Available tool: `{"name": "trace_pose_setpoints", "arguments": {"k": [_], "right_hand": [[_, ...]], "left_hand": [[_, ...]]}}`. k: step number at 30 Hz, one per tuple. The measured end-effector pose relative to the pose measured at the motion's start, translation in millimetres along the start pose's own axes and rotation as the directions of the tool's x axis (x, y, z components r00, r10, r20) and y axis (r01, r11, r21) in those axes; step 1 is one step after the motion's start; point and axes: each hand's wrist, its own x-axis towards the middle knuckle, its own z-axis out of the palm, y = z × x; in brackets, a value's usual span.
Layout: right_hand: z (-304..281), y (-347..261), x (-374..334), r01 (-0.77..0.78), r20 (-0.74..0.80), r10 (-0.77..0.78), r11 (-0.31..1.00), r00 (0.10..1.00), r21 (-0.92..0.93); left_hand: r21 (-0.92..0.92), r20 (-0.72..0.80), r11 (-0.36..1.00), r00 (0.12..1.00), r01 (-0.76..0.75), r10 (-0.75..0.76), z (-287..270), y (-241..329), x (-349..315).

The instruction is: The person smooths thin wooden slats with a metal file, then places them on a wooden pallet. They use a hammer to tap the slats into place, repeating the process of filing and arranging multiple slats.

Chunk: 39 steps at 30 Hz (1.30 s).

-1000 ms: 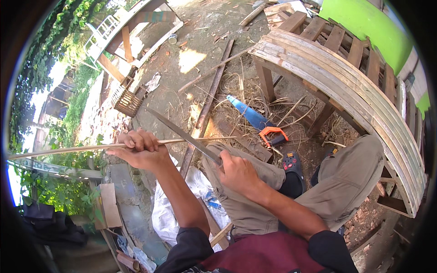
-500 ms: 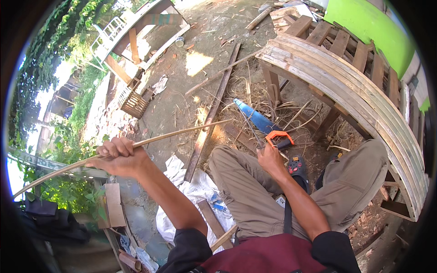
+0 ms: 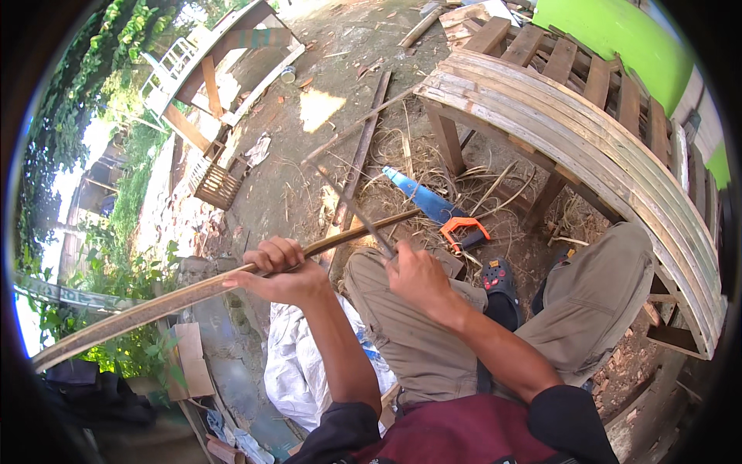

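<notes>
**Ground strewn with shavings, a pale strip and a blade held above it**

The bare ground (image 3: 340,73) of an outdoor yard, littered with curled shavings, lies beyond both hands. The long, thin strip (image 3: 174,303), apparently wood or bamboo, runs through the left hand (image 3: 282,271), which is closed around it. Its longer part slopes down to the left of that hand; its darker, shorter end points up and away, past the front of the right hand. The right hand (image 3: 421,278) is closed in a fist on the near end of a narrow, dark blade (image 3: 352,206), which reaches forward and leftward. The blade crosses the strip between the two hands; from this angle it is hard to tell whether they touch.

Just beyond the right hand lies a saw (image 3: 433,203) with a blue blade and an orange and black handle. A clog-type shoe (image 3: 498,278) is just right of that hand. Below the left hand, beside its forearm, is a crumpled white sack (image 3: 297,375). Farther out, a slatted wooden bench (image 3: 525,97) curves along the right hand's far side, and a slatted basket (image 3: 215,184) sits beyond the left hand.
</notes>
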Motion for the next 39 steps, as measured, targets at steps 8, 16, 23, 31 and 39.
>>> {"name": "trace_pose_setpoints", "arguments": {"k": [8,16,23,31,39], "right_hand": [[13,68,14,-0.097,-0.048,0.096,0.995,0.994,-0.032],[6,143,22,-0.308,-0.012,0.310,0.936,0.951,-0.172],[8,40,11,-0.091,-0.109,0.102,0.991,0.989,0.102],[20,17,-4,-0.066,-0.035,0.068,0.996,0.997,0.053],[30,45,-7,-0.043,-0.072,0.044,0.999,0.996,0.012]], "left_hand": [[0.074,-0.094,0.993,0.991,-0.093,0.100,10,17,7],[0.072,-0.111,0.988,0.984,-0.135,0.143,-1,60,46],[-0.061,-0.079,0.998,0.997,0.013,-0.018,14,55,60],[-0.060,0.078,0.967,0.966,0.250,-0.245,-13,36,26],[-0.074,-0.011,0.987,0.990,0.141,-0.142,-4,35,19]]}}
